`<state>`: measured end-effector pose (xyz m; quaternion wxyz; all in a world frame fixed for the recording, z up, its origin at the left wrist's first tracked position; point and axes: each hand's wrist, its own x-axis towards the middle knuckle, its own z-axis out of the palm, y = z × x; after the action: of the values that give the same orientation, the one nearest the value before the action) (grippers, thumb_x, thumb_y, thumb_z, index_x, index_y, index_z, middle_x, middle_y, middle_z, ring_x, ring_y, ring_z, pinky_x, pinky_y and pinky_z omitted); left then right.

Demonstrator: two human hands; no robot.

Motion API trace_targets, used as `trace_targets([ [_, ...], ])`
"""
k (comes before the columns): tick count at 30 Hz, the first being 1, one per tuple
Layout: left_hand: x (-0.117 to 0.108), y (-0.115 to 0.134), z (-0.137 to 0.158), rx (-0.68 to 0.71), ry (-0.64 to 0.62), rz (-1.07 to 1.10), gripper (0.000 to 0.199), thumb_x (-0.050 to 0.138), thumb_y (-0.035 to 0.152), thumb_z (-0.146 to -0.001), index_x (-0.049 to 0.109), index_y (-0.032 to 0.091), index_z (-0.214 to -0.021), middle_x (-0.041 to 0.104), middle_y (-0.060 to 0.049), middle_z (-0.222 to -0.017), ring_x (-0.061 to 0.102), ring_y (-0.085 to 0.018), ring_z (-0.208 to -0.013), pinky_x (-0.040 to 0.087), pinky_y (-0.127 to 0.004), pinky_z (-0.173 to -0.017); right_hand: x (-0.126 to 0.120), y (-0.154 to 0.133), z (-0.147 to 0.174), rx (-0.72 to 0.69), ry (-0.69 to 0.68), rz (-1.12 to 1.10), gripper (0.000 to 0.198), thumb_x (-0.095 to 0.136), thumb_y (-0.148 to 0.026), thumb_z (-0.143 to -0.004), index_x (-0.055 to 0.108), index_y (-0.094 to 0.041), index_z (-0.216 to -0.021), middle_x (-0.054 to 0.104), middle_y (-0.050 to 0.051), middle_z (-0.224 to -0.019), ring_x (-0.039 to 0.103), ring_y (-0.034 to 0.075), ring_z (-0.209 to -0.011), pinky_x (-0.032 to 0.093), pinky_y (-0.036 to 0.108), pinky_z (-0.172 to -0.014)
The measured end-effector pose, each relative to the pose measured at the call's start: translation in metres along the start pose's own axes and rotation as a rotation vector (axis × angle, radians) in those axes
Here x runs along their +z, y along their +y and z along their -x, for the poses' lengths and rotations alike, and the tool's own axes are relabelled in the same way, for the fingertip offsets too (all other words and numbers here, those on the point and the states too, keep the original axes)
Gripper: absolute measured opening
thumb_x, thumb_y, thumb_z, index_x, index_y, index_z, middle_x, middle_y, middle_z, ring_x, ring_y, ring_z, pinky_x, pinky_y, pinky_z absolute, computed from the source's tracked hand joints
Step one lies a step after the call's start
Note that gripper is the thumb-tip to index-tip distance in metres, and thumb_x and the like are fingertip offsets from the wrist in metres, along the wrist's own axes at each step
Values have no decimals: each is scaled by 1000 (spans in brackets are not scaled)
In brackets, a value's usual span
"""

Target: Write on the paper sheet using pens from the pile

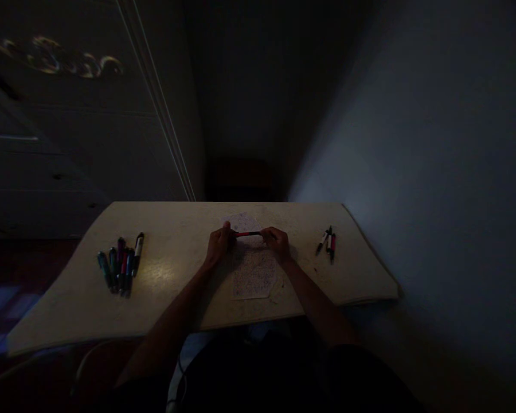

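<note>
Between my two hands a red and black pen (248, 234) is held level, above a scribbled sheet of paper (253, 278). My left hand (219, 243) is closed around the pen's left end, thumb up. At the other end, the fingers of my right hand (277, 243) pinch the dark tip. A group of several pens (122, 265) in dark, teal, purple and red lies to the left. Off to the right lies a smaller cluster of pens (328, 243), in white, black and pink. Dim light hides the finer details of the pen.
The pale table (176, 310) has a worn surface and stands beside a grey-blue wall (447, 172) on the right. A dark cabinet (124, 137) with ornate trim rises at the left. Beyond the table's far edge is a dark recess.
</note>
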<state>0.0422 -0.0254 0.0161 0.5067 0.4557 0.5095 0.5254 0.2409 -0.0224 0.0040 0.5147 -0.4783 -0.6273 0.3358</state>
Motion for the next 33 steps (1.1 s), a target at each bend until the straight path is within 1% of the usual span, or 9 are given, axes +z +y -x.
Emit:
trace_targets([
  [3,2,4,1,62,-65,85,52,65,63,-77,63,16,-96,60,2,-58,46,-8,-35,33,-19,-34,0,0,0,-20,-1,14,46,57,-61,-85,69,-18,-72,58,-1,-57,55,14,-56,43,25,-57],
  [6,3,5,1,79,-102,139,53,79,45,-67,58,19,-108,63,4,-68,48,-7,-38,37,-19,-36,0,0,-1,-33,21,15,43,58,-58,-85,70,-18,-73,61,0,-60,57,15,-58,45,25,-58],
  [8,3,3,1,76,-116,168,48,81,40,-65,59,18,-102,62,4,-69,49,-7,-39,38,-19,-36,0,2,-1,-36,40,1,40,61,-56,-84,71,-19,-76,64,2,-64,59,16,-61,46,26,-60],
  [11,2,1,0,63,-119,172,34,77,43,-69,60,16,-81,59,4,-61,49,-7,-38,37,-19,-36,1,6,-2,-31,42,-49,34,67,-53,-81,74,-20,-85,69,3,-74,60,15,-61,48,26,-58],
  [15,2,-1,-1,44,-87,162,40,73,51,-73,56,16,-66,53,4,-52,45,-7,-36,34,-19,-34,0,11,-3,-27,29,-116,29,72,-47,-79,76,-21,-92,71,2,-79,57,11,-53,48,25,-53],
  [20,0,0,-3,-13,-22,177,42,75,53,-72,56,16,-64,53,3,-52,44,-7,-37,35,-19,-34,-3,9,-4,-45,27,-125,24,72,-42,-79,77,-22,-92,73,2,-81,57,11,-52,50,25,-55],
  [27,-1,1,-3,-11,-30,212,40,76,50,-71,55,17,-63,53,3,-52,44,-7,-39,36,-19,-36,-11,11,-9,3,75,-90,28,69,-41,-81,76,-21,-100,75,4,-86,60,12,-54,53,28,-57],
  [30,0,2,-3,-11,-29,205,40,76,50,-69,55,17,-64,54,3,-53,44,-7,-38,37,-20,-36,-22,20,-14,-7,94,-15,29,62,-37,-86,74,-22,-108,76,5,-95,65,15,-65,56,30,-65],
  [33,0,2,-3,-8,-24,195,38,77,48,-68,55,17,-64,55,3,-54,44,-7,-38,37,-20,-36,-36,32,-19,-38,118,165,28,56,-28,-88,73,-22,-110,75,6,-104,69,19,-89,55,35,-84],
])
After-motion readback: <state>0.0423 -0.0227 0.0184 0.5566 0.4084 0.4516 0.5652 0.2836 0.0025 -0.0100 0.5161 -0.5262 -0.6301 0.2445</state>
